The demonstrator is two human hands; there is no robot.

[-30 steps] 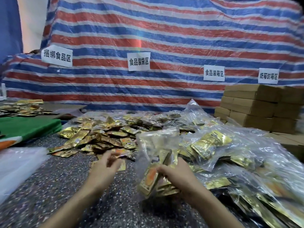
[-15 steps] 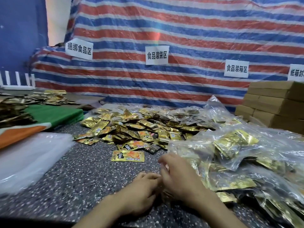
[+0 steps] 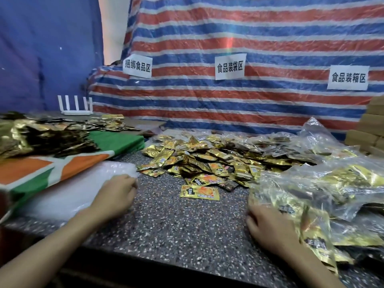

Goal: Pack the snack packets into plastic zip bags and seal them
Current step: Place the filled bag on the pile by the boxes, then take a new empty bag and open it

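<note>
many clear zip bags (image 3: 301, 185) hold gold snack packets (image 3: 353, 176)

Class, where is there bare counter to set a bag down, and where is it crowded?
Bare: the speckled counter between left hand and right hand, up to the lone packet. Crowded: packet pile behind, filled bags right.
</note>
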